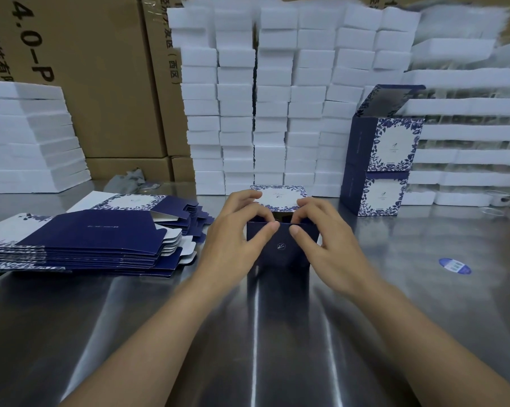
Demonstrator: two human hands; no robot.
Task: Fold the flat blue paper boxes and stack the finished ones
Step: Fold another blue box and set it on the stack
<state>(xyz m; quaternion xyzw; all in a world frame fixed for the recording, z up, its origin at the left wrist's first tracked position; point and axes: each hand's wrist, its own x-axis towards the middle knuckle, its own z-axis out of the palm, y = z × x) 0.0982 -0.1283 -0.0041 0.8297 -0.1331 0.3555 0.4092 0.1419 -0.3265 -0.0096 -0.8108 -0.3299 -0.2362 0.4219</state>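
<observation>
Steel table [394, 289], white foam blocks [277, 98] behind; our left hand [236, 239] and right hand [327, 242] pinch the half-formed blue box [283, 251] at centre, tucking its flaps; stacking it comes next.

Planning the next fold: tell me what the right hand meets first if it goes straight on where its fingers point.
The right hand grips the half-folded box; going on leftward, it would likely meet the left hand first. Depth is unclear.
</observation>
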